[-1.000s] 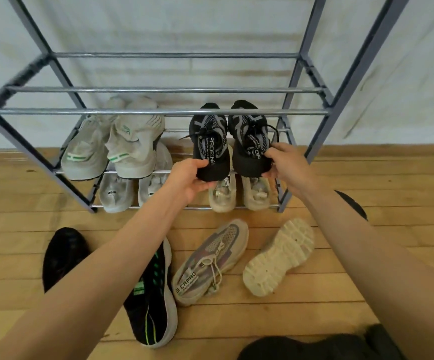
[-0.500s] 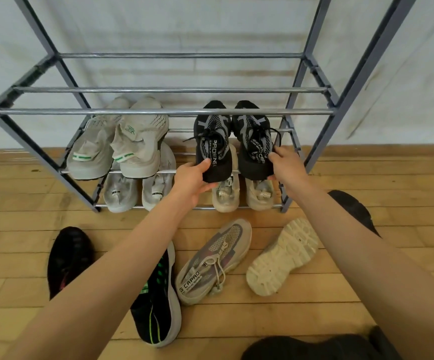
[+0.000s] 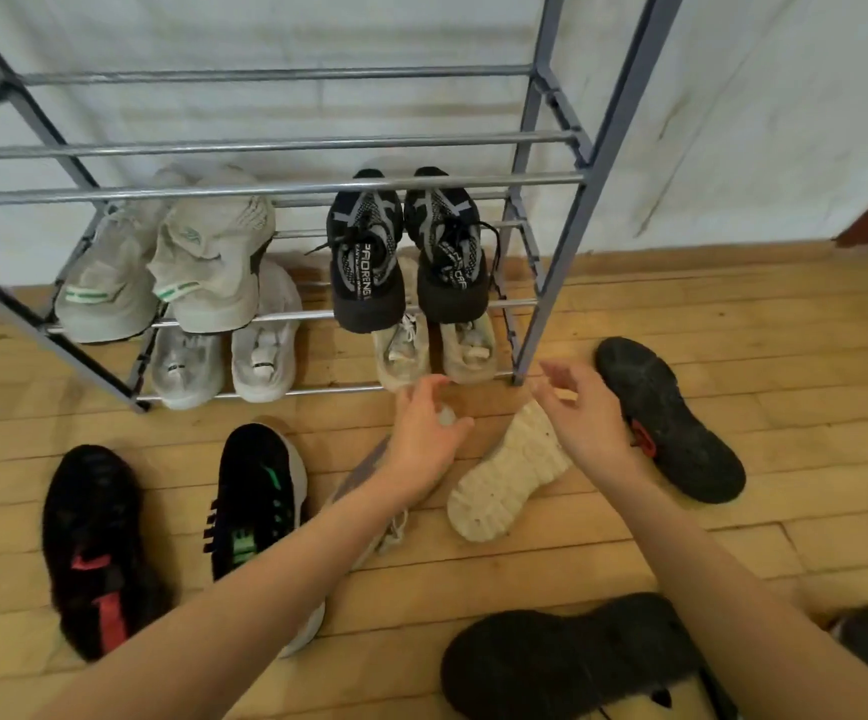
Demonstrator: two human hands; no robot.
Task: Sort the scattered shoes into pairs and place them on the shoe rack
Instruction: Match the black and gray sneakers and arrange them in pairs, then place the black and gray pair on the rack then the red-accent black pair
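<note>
A grey metal shoe rack (image 3: 551, 309) stands against the white wall. On its second shelf sit a pair of black knit shoes (image 3: 405, 257) at the right and a pair of grey-green shoes (image 3: 172, 272) at the left. Two pale pairs fill the bottom shelf. On the floor lie a grey sneaker (image 3: 364, 475), mostly hidden under my left hand (image 3: 424, 439), and its mate (image 3: 509, 475) turned sole-up. My right hand (image 3: 582, 418) hovers over the sole-up shoe's toe. Both hands are empty with fingers spread.
On the wooden floor: a black shoe with red marks (image 3: 96, 548) at the left, a black-green shoe (image 3: 260, 506) beside it, a black shoe sole-up (image 3: 671, 418) at the right, and a black shoe (image 3: 567, 662) near the bottom edge. The rack's upper shelves hold nothing.
Both hands let go of the black knit pair on the second shelf and dropped down to the floor, over the grey sneakers. The view tilted downward.
</note>
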